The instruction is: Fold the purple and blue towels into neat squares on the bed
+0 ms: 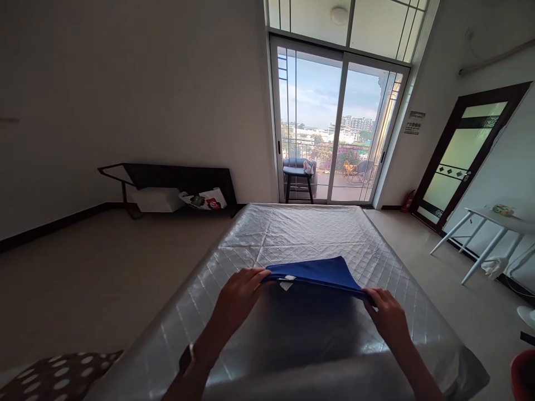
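A folded blue cloth [321, 273] with a small white tag [286, 283] near its left end is stretched between my two hands. My left hand [243, 289] pinches its left corner between thumb and fingers. At the opposite end my right hand [385, 309] grips the right corner. The cloth hangs above a large mattress [309, 228] in a shiny silvery cover with a quilted pattern. Its near edge stays taut, and a triangular part slopes away toward the far side.
Beyond the mattress, a stool [298, 171] stands at the glass sliding door [309, 122]. A black bench [179, 175] with a white box [156, 199] lines the left wall. On the right are a white table [501, 218] and a red fire extinguisher [407, 200]. Dotted fabric [62, 376] lies bottom left.
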Motion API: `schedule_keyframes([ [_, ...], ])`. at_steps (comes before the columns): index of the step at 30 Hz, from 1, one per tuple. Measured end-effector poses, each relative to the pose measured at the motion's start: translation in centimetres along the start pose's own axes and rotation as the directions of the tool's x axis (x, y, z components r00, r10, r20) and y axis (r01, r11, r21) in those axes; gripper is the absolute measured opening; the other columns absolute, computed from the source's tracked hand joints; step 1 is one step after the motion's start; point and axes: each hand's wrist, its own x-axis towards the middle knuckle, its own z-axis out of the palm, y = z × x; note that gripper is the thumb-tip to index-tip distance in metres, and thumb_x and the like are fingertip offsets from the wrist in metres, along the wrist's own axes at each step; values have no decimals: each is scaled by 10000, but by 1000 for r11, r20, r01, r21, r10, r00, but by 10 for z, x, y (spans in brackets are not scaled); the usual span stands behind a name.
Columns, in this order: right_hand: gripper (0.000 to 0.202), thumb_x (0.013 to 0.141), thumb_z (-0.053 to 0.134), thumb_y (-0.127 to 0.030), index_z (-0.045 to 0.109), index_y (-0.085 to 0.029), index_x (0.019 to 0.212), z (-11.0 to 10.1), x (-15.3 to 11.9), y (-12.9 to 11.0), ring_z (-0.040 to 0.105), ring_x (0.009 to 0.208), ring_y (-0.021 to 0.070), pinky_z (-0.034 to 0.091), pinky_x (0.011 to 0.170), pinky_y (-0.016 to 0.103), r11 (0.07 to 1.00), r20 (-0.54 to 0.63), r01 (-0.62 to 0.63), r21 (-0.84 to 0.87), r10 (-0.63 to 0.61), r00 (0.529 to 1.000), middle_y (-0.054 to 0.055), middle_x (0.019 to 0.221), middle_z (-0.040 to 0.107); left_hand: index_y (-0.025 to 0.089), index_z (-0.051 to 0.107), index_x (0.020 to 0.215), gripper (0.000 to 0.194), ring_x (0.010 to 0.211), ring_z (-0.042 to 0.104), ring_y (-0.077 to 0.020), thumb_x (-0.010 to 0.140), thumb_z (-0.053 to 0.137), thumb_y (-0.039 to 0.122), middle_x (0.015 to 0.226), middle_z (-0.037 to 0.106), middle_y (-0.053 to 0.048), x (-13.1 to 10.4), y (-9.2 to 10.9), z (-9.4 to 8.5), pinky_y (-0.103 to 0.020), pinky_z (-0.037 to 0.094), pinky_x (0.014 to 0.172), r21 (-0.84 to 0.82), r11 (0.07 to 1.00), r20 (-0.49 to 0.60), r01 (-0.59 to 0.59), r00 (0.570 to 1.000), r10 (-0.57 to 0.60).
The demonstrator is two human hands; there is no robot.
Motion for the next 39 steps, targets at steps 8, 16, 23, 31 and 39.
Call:
schedule_keyframes([
  [8,327,982,496,-515,700,-303,1124,-109,82,-2,696,895,218,600,789,357,971,2,134,196,-137,991,56,982,719,283,744,946,469,800,678,-208,867,529,693,854,738,-20,45,4,-90,-343,563,788,-148,985,26,89,996,-86],
  [16,301,993,499,-447,726,-259,1052,-92,168,-1,696,844,193,574,784,338,965,177,193,177,-224,958,42,967,721,252,769,879,568,576,591,-152,789,533,761,722,723,-2,108,-35,-73,-261,515,621,-173,967,196,187,969,-152],
  [23,184,980,549,-314,704,-251,1056,-55,203,1,654,991,223,539,804,328,975,35,220,-28,-219,975,48,1011,726,223,783,953,522,804,692,-230,890,490,650,912,784,-75,133,-67,-42,-354,523,801,-13,996,72,89,994,-88],
  [31,285,844,588,-43,696,-263,991,29,85,11,650,937,201,518,816,290,974,204,214,-73,-195,959,32,974,720,264,762,954,278,873,695,-217,948,486,292,956,768,-69,-21,-52,24,-347,518,806,118,992,194,-44,981,21],
  [39,318,862,528,32,658,-242,959,64,5,2,652,895,184,502,778,275,966,319,223,-133,-171,932,28,948,706,212,704,1062,361,906,691,-217,900,438,28,956,733,-73,-104,-29,50,-351,505,837,233,967,401,-102,916,0],
])
